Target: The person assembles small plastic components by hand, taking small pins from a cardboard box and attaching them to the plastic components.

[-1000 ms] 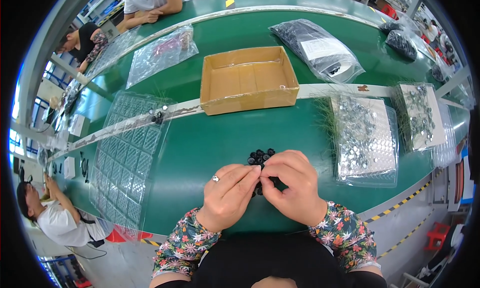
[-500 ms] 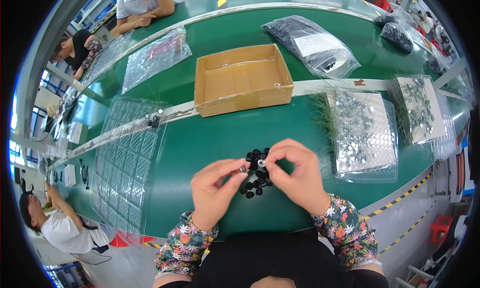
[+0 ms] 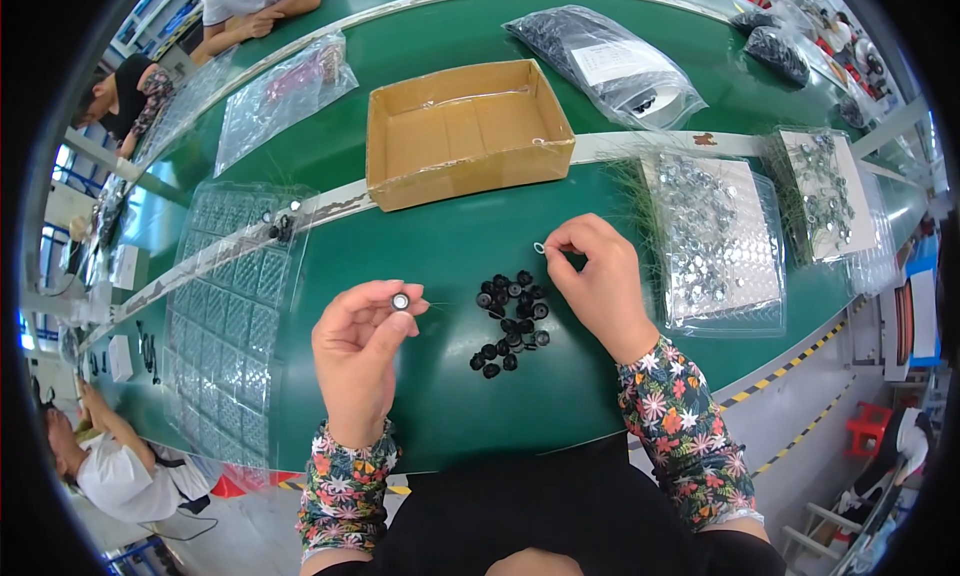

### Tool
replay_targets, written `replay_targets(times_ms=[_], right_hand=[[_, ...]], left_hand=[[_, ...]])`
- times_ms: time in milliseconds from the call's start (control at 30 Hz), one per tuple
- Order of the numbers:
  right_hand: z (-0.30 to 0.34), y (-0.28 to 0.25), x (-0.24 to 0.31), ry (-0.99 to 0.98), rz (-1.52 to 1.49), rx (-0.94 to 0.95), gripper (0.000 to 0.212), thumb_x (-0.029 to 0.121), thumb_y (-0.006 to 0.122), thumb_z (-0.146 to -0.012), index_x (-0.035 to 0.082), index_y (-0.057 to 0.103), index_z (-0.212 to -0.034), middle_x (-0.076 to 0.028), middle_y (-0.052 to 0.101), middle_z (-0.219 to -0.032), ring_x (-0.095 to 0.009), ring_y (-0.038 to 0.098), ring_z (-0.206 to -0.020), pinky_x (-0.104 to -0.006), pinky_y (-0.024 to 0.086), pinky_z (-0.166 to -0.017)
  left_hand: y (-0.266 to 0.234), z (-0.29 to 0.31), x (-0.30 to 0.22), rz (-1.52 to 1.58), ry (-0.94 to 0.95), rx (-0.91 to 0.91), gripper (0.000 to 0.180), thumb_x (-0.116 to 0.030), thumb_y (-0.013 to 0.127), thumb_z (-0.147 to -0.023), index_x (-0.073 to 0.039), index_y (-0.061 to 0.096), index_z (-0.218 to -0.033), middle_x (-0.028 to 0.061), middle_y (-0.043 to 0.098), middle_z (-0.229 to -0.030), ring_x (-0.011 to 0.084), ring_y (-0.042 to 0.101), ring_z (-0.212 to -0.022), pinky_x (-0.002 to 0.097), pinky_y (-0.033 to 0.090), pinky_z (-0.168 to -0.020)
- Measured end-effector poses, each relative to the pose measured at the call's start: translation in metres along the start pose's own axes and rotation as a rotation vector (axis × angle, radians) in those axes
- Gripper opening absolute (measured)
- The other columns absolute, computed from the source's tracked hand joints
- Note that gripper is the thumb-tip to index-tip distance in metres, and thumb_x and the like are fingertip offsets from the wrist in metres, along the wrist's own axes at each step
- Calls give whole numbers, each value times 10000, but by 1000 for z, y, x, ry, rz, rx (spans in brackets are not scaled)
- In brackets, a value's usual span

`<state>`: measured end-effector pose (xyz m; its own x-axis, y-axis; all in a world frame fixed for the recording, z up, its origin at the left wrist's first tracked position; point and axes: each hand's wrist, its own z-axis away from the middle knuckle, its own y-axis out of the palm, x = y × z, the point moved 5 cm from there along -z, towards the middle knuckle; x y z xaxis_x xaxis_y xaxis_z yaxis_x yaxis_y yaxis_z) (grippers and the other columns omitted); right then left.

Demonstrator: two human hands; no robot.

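My left hand is closed in a pinch, palm turned up, on a small round black part with a pale shiny centre. A fine thread-like line runs off to the right of its fingertips. Farther right, my right hand pinches a tiny white ring between thumb and forefinger. Between the two hands, several small round black parts lie loosely heaped on the green table. The right hand is above and beside this heap, touching none of it.
An open cardboard box stands ahead. To the left lies a clear compartment tray with a few small parts at its corner. On the right are two clear trays of shiny round pieces. A bag of black parts lies behind; co-workers sit left.
My hands have drawn apart: the left moved left with the black part, the right moved up and right with the white ring. The heap between them is now uncovered.
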<state>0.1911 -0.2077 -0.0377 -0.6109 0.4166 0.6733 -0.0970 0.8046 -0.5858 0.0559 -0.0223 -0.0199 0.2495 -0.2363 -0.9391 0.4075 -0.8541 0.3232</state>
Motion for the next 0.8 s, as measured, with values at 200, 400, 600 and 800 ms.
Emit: replay_targets(times_ms=[200, 400, 600, 800], right_hand=[[-3, 1, -3, 125, -176, 16, 51, -30, 609, -686, 4, 593, -720, -93, 587, -743, -200, 590, -638, -282, 478, -587], [-29, -3, 15, -87, -2, -81, 61, 6, 615, -687, 35, 572, -719, -100, 574, -751, -276, 578, -701, -339, 462, -613], [-86, 12, 32, -357, 354, -296, 53, 39, 601, -687, 36, 556, -661, -94, 541, -706, -279, 552, -682, -382, 429, -603], [-94, 24, 25, -352, 525, -178, 52, 68, 636, -699, 27, 618, -674, -96, 592, -711, -305, 579, -630, -381, 464, -579]], left_hand=[[10, 5, 10, 1, -111, 85, 242, 90, 557, -790, 8, 559, -1017, 135, 627, -987, 177, 616, -879, 244, 488, -694], [10, 6, 17, 29, -162, 89, 234, 89, 549, -802, 2, 559, -1019, 130, 623, -997, 175, 613, -886, 242, 479, -697], [11, 5, 21, 79, -196, 93, 228, 78, 552, -809, -4, 558, -1022, 126, 621, -1002, 177, 611, -898, 246, 474, -694], [3, 2, 19, 156, -220, 59, 206, 62, 549, -822, -3, 557, -1017, 126, 619, -1009, 177, 614, -893, 242, 477, -697]])
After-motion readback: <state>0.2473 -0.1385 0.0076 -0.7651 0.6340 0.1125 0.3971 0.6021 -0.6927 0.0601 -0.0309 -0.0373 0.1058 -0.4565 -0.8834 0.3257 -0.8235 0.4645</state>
